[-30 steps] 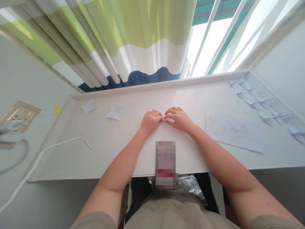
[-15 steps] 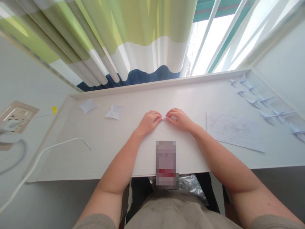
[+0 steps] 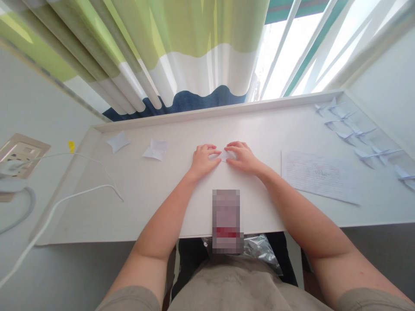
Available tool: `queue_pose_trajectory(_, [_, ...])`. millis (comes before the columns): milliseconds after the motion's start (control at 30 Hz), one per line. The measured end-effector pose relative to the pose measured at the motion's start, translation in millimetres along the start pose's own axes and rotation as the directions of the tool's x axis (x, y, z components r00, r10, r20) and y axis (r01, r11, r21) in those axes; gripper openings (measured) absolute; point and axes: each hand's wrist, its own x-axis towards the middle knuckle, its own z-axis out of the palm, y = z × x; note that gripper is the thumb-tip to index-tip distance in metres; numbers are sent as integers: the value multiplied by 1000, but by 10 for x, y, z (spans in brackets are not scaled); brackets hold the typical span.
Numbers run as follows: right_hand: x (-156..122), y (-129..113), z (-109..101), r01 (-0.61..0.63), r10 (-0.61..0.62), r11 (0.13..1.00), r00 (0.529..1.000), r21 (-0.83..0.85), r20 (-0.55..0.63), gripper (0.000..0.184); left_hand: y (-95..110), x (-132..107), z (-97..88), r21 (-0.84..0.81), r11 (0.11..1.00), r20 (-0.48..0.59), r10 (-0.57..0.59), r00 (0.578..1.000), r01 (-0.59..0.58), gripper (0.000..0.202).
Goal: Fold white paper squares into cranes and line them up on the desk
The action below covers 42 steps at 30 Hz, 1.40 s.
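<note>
A small folded piece of white paper (image 3: 228, 154) lies at the middle of the white desk, between my hands. My left hand (image 3: 205, 160) is at its left edge, thumb and fingertips curved in and touching it. From the other side, my right hand (image 3: 242, 157) grips the paper with thumb and forefinger. Part of the paper is hidden under the fingers, so its exact folds cannot be made out.
Two creased paper squares, one far left (image 3: 118, 141) and another nearer (image 3: 155, 150), lie on the desk (image 3: 155, 203). A printed sheet (image 3: 319, 177) lies right, below several folded paper cranes (image 3: 365, 156). White cables (image 3: 87, 189) cross the left side. A pixelated block (image 3: 226, 211) covers the front edge.
My fingers have loosened from a tight pinch and spread a little. More of the folded paper shows between them. The view has shifted slightly.
</note>
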Motion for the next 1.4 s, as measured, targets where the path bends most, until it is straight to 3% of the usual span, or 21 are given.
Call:
queue_pose_trajectory(133, [9, -53, 4, -14, 14, 1000, 1000, 15, -13, 44, -3, -32, 3, -13, 999, -19, 34, 999, -34, 19])
queue_pose_trajectory(300, [40, -166, 20, -94, 95, 995, 993, 23, -66, 26, 17, -37, 11, -12, 999, -33, 48, 998, -48, 21])
queue_pose_trajectory(467, [54, -180, 0, -63, 66, 997, 996, 46, -68, 18, -4, -34, 9, 26, 998, -25, 59, 998, -58, 15])
queue_pose_trajectory(700, [30, -127, -106, 111, -111, 994, 994, 8, -1, 23, -39, -63, -48, 230, 931, 74, 276, 958, -285, 16])
queue_pose_trajectory(867, [-84, -202, -187, 116, -114, 988, 993, -100, 26, 17, -9, -69, -100, 284, 862, 152, 392, 907, -420, 22])
queue_pose_trajectory(1000, [-108, -227, -183, 96, -96, 993, 995, -70, 11, 26, -2, -67, -78, 220, 905, 129, 344, 930, -365, 22])
queue_pose_trajectory(1200, [-36, -146, -94, 53, -54, 999, 998, -12, -28, 15, 10, -62, -16, 108, 963, 55, 243, 968, -248, 17])
queue_pose_trajectory(1300, [-12, -142, -54, 22, -23, 1000, 999, -15, -47, 17, 4, -65, -21, 111, 952, 58, 280, 958, -285, 18])
queue_pose_trajectory(1400, [-13, -153, -45, 8, -10, 1000, 998, -30, -57, 20, -15, -62, -56, 108, 927, 129, 344, 930, -358, 22])
